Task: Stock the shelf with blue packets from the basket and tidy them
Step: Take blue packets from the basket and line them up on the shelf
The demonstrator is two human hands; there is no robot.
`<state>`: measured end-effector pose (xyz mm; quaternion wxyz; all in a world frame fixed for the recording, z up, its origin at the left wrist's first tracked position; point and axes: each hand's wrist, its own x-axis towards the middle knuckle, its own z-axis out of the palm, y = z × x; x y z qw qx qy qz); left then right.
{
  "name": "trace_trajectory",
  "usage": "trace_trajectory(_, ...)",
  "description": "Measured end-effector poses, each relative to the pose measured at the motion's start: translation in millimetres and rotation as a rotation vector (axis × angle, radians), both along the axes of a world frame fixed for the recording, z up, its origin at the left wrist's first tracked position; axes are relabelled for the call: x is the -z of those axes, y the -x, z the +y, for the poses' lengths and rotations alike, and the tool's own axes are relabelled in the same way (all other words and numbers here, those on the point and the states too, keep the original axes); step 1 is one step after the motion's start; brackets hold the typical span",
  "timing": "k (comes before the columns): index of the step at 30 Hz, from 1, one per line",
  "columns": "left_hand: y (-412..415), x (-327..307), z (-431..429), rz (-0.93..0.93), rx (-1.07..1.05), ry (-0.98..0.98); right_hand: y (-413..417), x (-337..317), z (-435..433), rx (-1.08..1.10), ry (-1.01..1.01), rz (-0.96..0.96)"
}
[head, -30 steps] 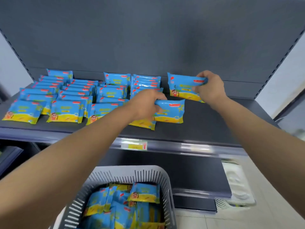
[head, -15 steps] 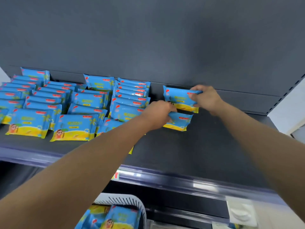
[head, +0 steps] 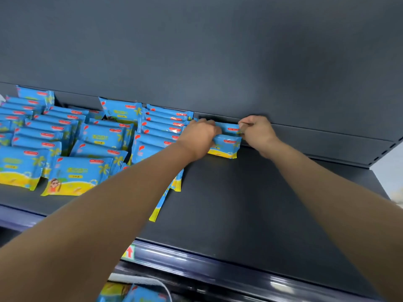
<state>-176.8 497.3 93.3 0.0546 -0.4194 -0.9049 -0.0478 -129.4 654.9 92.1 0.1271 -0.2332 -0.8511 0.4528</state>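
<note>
**Two packets going in at the back of the shelf**

Both arms are stretched out to the far edge of the shelf [head: 250, 203], where it meets the dark back panel [head: 196, 51]. Between the hands sit two blue packets, one behind the other and touching. The left hand [head: 200, 136] has its fingers curled round the left end of the front packet [head: 225, 147], which lies flat with its yellow edge facing the person. Whether that hand also holds the one behind, I cannot tell. The right hand [head: 257, 131] pinches the right end of the rear packet [head: 227, 127], which is pressed up against the back panel.

Just left of the left hand stand the rows [head: 87, 138] already stocked: overlapping lines of the same blue packets running from the back panel towards the front. The nearest line touches the left wrist. One more packet [head: 155, 214] pokes out from under the left forearm, its yellow end pointing at the rail [head: 218, 264].

Below the left forearm, on the rail, there is a small label [head: 129, 252] with a red arrow. Lower still, under that arm, the white rim of the basket [head: 139, 279] shows, with blue and yellow packets inside it.
</note>
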Motion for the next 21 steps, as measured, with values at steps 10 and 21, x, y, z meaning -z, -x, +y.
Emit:
trace_trajectory(10, 13, 7, 18, 0.230, -0.208, -0.027, -13, -5, 6, 0.068, -0.167, 0.083)
trace_trajectory(21, -31, -38, -34, 0.285, -0.161, -0.212, -40, -41, -48, -0.087, -0.520, 0.171)
